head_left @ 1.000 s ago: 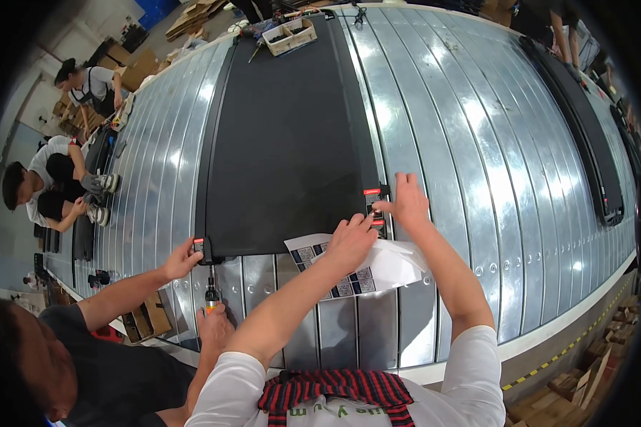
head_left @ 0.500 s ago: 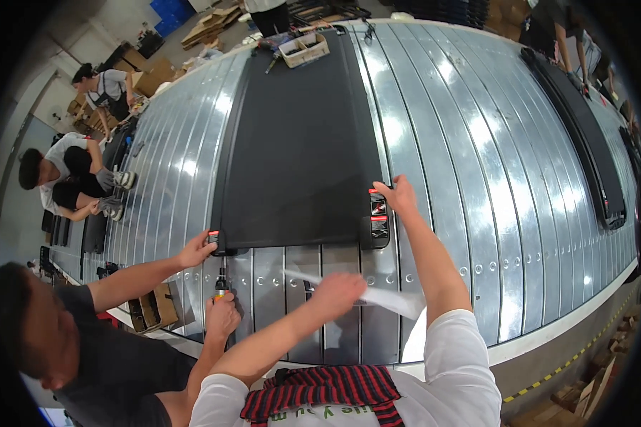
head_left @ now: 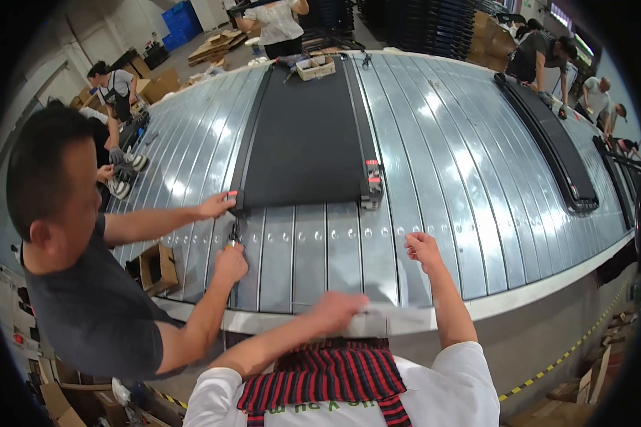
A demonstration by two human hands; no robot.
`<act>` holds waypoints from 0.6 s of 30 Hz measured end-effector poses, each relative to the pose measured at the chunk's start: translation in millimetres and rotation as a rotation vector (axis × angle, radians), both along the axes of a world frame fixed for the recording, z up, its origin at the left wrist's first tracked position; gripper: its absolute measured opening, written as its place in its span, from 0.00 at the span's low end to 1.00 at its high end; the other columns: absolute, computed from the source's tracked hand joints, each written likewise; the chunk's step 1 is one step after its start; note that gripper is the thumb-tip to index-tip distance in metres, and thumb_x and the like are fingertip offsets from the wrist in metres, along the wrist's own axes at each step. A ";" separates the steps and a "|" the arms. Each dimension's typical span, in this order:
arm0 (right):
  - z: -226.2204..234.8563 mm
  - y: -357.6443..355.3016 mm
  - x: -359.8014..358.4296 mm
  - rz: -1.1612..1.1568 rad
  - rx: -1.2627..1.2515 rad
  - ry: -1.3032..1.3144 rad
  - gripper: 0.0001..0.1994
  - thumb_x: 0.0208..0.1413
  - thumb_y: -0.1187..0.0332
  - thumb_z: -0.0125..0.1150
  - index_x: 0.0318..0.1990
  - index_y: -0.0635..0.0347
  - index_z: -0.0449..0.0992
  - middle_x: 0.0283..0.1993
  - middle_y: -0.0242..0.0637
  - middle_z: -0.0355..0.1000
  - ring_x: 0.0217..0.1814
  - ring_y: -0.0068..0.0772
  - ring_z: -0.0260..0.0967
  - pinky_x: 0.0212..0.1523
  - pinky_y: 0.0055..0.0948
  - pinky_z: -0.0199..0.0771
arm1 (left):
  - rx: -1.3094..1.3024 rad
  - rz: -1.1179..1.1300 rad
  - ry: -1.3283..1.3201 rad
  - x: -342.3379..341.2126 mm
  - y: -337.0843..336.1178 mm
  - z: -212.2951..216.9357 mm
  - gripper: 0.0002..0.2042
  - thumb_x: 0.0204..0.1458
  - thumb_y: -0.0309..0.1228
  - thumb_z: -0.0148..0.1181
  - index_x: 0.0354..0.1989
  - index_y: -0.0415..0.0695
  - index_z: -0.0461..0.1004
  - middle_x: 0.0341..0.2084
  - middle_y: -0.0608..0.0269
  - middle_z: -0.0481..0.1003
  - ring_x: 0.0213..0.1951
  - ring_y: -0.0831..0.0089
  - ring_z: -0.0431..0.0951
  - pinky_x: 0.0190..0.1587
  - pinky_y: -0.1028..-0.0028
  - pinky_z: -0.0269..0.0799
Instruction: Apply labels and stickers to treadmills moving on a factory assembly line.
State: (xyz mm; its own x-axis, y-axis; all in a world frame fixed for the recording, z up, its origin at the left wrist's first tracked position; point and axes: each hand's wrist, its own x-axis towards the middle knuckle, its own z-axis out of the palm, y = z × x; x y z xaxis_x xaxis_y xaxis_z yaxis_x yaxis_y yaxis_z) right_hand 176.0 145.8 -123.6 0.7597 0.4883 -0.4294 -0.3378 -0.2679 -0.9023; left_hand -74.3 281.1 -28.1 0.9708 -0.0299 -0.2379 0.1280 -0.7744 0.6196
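My left hand (head_left: pixel 340 311), smeared by motion, is closed on a thin white sheet (head_left: pixel 399 317) just above the table's near edge. The sheet trails to the right, blurred too. To its right my right hand (head_left: pixel 421 250) hovers over the metal table (head_left: pixel 441 263), fingers curled together; anything pinched in them is too small to make out. Ahead lies a long black treadmill deck (head_left: pixel 303 135), with red-and-black labels (head_left: pixel 372 172) on its near right corner. A co-worker's hand (head_left: pixel 217 205) touches the near left corner, while their other hand holds a power screwdriver (head_left: pixel 233 240) there.
The co-worker (head_left: pixel 85 285) leans in close on my left. A small parts box (head_left: pixel 315 67) rests on the deck's far end. Another black deck (head_left: pixel 548 142) lies to the right, with people beyond it. An open carton (head_left: pixel 158 269) sits at the table's left edge.
My right hand has come away from the deck's labelled right corner, back toward me. My left hand still holds the white sheet, now nearer my body. The view has shifted, showing more of the co-worker.
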 end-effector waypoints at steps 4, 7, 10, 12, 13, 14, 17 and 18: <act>15.3 -49.9 -75.1 -0.052 0.152 0.021 0.13 0.52 0.60 0.53 0.38 0.61 0.69 0.26 0.31 0.68 0.24 0.20 0.65 0.26 0.21 0.66 | -0.212 0.361 0.013 -29.0 4.3 22.4 0.11 0.50 0.33 0.48 0.39 0.42 0.70 0.30 0.50 0.74 0.31 0.59 0.74 0.36 0.67 0.68; 42.4 -75.8 -136.9 0.132 0.473 0.225 0.18 0.56 0.56 0.44 0.44 0.62 0.67 0.36 0.36 0.71 0.35 0.24 0.67 0.33 0.24 0.66 | -0.819 0.638 -0.225 -51.1 2.3 7.1 0.13 0.50 0.32 0.52 0.40 0.35 0.69 0.32 0.57 0.74 0.33 0.69 0.74 0.37 0.72 0.68; 69.0 -95.0 -176.4 0.125 0.446 0.231 0.15 0.55 0.60 0.48 0.42 0.62 0.68 0.36 0.34 0.70 0.37 0.22 0.66 0.35 0.22 0.66 | -1.154 0.742 -0.273 -70.5 -11.2 13.5 0.15 0.50 0.32 0.54 0.41 0.33 0.68 0.34 0.63 0.72 0.36 0.75 0.72 0.39 0.75 0.68; 77.8 -103.4 -185.8 0.279 0.433 0.120 0.12 0.52 0.66 0.53 0.41 0.63 0.70 0.37 0.32 0.70 0.38 0.19 0.65 0.38 0.20 0.64 | -1.247 0.747 -0.250 -80.1 -14.9 14.4 0.15 0.50 0.28 0.54 0.45 0.34 0.66 0.40 0.59 0.71 0.39 0.73 0.72 0.43 0.74 0.67; 85.5 -104.5 -189.7 0.292 0.432 0.119 0.12 0.52 0.66 0.53 0.41 0.63 0.70 0.37 0.32 0.70 0.38 0.19 0.65 0.38 0.20 0.64 | -1.248 0.755 -0.261 -86.2 -18.4 16.9 0.15 0.50 0.28 0.54 0.45 0.34 0.66 0.40 0.59 0.71 0.39 0.73 0.72 0.43 0.74 0.67; 95.0 -102.9 -192.0 0.278 0.411 0.114 0.10 0.51 0.68 0.54 0.40 0.62 0.70 0.37 0.31 0.70 0.37 0.17 0.64 0.37 0.20 0.64 | -1.245 0.752 -0.296 -91.7 -21.5 20.5 0.16 0.50 0.28 0.54 0.45 0.34 0.66 0.40 0.59 0.71 0.39 0.72 0.72 0.43 0.74 0.68; 101.5 -91.8 -190.8 0.233 0.346 -0.005 0.08 0.48 0.71 0.57 0.36 0.62 0.71 0.32 0.30 0.70 0.33 0.18 0.64 0.33 0.23 0.65 | -1.270 0.757 -0.342 -97.2 -26.7 23.6 0.16 0.50 0.29 0.53 0.46 0.35 0.65 0.40 0.58 0.71 0.39 0.72 0.72 0.43 0.73 0.68; 103.1 -85.4 -192.3 0.097 0.190 -0.492 0.08 0.46 0.72 0.58 0.34 0.63 0.71 0.29 0.32 0.70 0.31 0.20 0.64 0.32 0.23 0.65 | -1.299 0.760 -0.353 -101.0 -27.0 26.2 0.15 0.50 0.29 0.53 0.46 0.35 0.66 0.40 0.58 0.71 0.40 0.72 0.72 0.43 0.73 0.68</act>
State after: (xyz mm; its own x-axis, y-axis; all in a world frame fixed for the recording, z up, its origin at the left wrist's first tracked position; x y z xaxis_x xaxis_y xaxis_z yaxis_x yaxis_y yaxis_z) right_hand -16.3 60.4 -20.5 0.7964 0.6009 0.0690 0.1559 -0.0937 -0.9833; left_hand -175.4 254.1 -1.9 0.8521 0.4824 -0.2031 -0.0639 0.4810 0.8744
